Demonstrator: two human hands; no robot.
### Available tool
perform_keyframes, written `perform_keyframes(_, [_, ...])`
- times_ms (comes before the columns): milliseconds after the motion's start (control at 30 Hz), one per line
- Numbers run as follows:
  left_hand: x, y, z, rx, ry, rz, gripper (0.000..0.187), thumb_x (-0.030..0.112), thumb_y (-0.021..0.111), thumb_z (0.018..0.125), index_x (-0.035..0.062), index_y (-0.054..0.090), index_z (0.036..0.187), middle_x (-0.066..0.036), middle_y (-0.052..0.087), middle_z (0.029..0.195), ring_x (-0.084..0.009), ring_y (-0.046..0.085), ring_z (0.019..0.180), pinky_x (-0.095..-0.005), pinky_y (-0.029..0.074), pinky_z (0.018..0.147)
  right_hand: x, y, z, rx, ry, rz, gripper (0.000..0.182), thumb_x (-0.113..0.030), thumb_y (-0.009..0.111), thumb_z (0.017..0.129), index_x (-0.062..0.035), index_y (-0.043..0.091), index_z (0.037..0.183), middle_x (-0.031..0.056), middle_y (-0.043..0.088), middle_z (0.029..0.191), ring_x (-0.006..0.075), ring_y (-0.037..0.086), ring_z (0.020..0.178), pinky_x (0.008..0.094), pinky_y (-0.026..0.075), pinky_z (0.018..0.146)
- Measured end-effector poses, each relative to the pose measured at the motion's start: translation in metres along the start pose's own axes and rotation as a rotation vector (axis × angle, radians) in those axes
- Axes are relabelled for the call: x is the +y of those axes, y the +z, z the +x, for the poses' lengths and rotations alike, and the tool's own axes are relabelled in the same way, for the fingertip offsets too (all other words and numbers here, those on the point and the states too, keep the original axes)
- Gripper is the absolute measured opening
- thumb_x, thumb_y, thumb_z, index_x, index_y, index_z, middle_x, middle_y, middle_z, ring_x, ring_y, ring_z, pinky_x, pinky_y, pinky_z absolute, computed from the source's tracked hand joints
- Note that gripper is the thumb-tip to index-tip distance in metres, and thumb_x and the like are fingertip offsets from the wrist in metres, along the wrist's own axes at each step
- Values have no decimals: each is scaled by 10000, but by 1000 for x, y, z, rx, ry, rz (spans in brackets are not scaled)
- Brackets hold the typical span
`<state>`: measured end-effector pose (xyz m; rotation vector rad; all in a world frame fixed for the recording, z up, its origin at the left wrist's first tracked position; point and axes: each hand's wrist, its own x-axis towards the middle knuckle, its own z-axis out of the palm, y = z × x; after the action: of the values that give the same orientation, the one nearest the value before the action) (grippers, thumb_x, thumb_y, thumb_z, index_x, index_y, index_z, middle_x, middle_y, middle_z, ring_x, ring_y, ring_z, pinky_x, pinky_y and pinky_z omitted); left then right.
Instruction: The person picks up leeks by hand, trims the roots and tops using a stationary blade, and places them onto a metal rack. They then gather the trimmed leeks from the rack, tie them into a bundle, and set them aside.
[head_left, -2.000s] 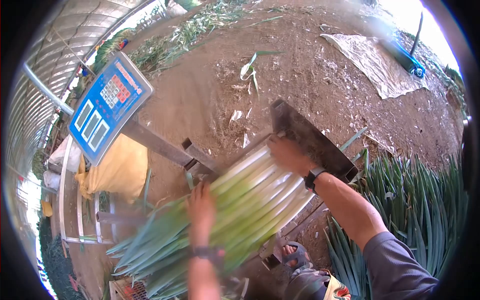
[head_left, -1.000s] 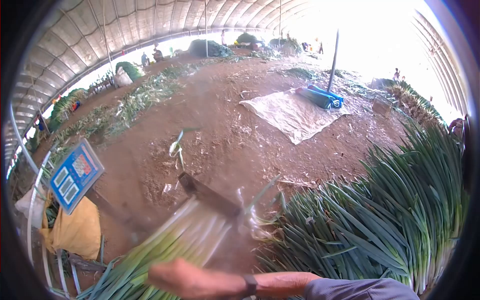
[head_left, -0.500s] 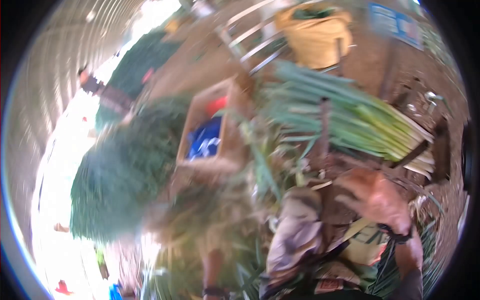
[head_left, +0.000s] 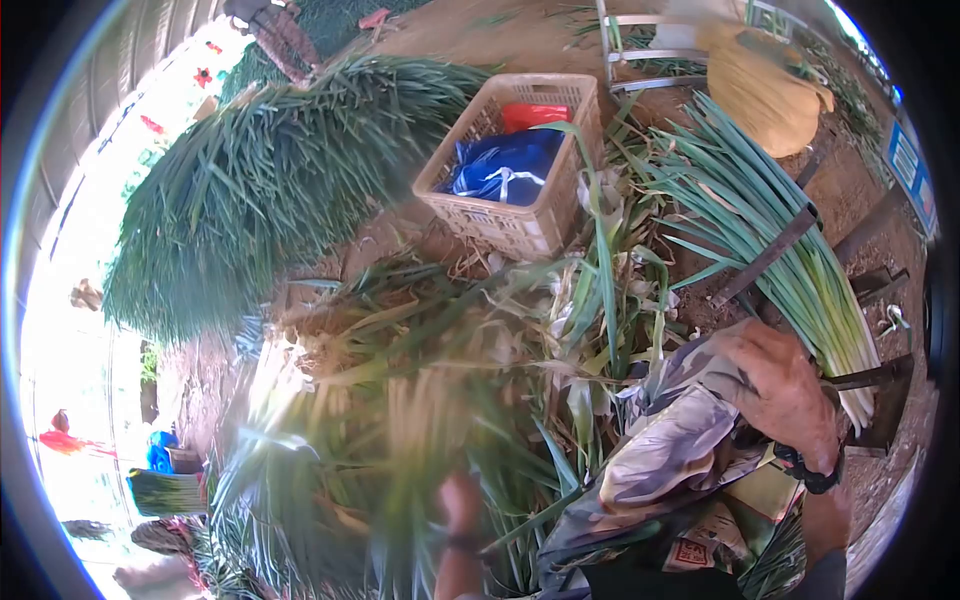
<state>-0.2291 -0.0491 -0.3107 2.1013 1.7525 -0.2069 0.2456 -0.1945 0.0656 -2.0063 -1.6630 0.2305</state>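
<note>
My left hand [head_left: 460,505] is low in the middle of the view, smeared by motion. It looks closed around a bunch of green onions [head_left: 430,410] whose stalks are blurred above and beside it; the fingers do not show clearly. Over my bent knee, covered by a patterned trouser leg [head_left: 665,450], lies my right hand [head_left: 775,385], back upward and a dark band at its wrist. Its fingers seem loosely stretched, with nothing visible in them. Just beyond it, a bundle of cleaned green onions [head_left: 775,230] lies across a metal frame [head_left: 770,255], white ends toward me.
A plastic crate [head_left: 515,225] holds a blue bundle [head_left: 505,165] and a red item [head_left: 535,117]. To its left is a large green onion heap [head_left: 270,180]. Loose leaves [head_left: 600,300] litter the ground. A yellow sack [head_left: 765,95] stands behind; a person [head_left: 280,40] is far left.
The view has swung, so the crate and bundle appear farther right. My right hand has come over the knee from beside it. The stalks at my left hand remain blurred.
</note>
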Motion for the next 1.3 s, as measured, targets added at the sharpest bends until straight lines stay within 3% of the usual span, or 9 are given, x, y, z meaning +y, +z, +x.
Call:
perform_keyframes(100, [13,-19,5,183,-80,-143,289,278,647,856,23,687,987,-233,698,1006,-411,664,989,-513,514,867,-3,18,6,-104,-52,-58,346,-189,778,820,-32,671,1109,133,695,1037,330,657,988,425,539,857])
perform_keyframes(200, [22,-61,25,-3,-263,-24,314,246,679,861,28,678,1086,-224,686,1078,-395,624,1086,-488,488,937,-2,37,8,-175,-61,-61,333,-201,772,829,-26,680,1097,137,697,1028,333,651,987,430,531,874])
perform_keyframes(300, [-93,9,70,431,-85,-86,353,193,686,863,42,657,1181,-208,686,1089,-385,607,1129,-480,480,966,4,51,8,-201,-52,-48,308,-180,764,834,-21,684,1085,148,698,1013,342,647,983,437,520,875])
perform_keyframes(400, [-99,-11,83,399,-124,-59,394,150,692,854,38,634,1227,-189,673,1142,-372,587,1172,-474,458,1008,11,62,9,-209,-35,-22,279,-170,757,839,-14,683,1059,157,693,990,351,639,964,445,511,861])
perform_keyframes(500, [-28,-85,72,160,-202,-154,439,133,716,833,23,611,1246,-189,645,1217,-375,579,1189,-492,450,1019,9,69,12,-214,-13,-24,251,-155,751,840,-12,678,1034,149,690,971,351,631,950,450,502,854])
perform_keyframes(633, [-58,-31,101,250,-66,250,462,107,757,791,29,572,1207,-173,575,1263,-384,554,1195,-500,475,982,5,77,12,-221,-29,-55,217,-127,743,837,-17,681,1013,120,685,942,331,623,949,432,479,883])
perform_keyframes(767, [-61,-18,118,324,-82,279,487,112,800,767,14,557,1178,-182,540,1236,-393,547,1173,-495,497,943,3,84,11,-219,-27,-109,203,-127,755,818,-32,688,984,99,672,911,307,606,926,421,457,886])
perform_keyframes(1000, [-82,1,138,235,-193,269,464,124,774,771,8,566,1169,-206,541,1229,-430,538,1172,-506,509,918,1,92,14,-214,-39,-175,210,-141,778,794,-41,699,961,81,681,919,287,602,917,419,450,878])
perform_keyframes(1300, [-75,0,119,123,-197,-71,442,158,751,777,17,578,1159,-227,579,1238,-429,600,1139,-519,513,943,4,96,12,-193,-55,-227,214,-124,781,779,-41,698,958,75,686,927,279,595,935,415,437,899])
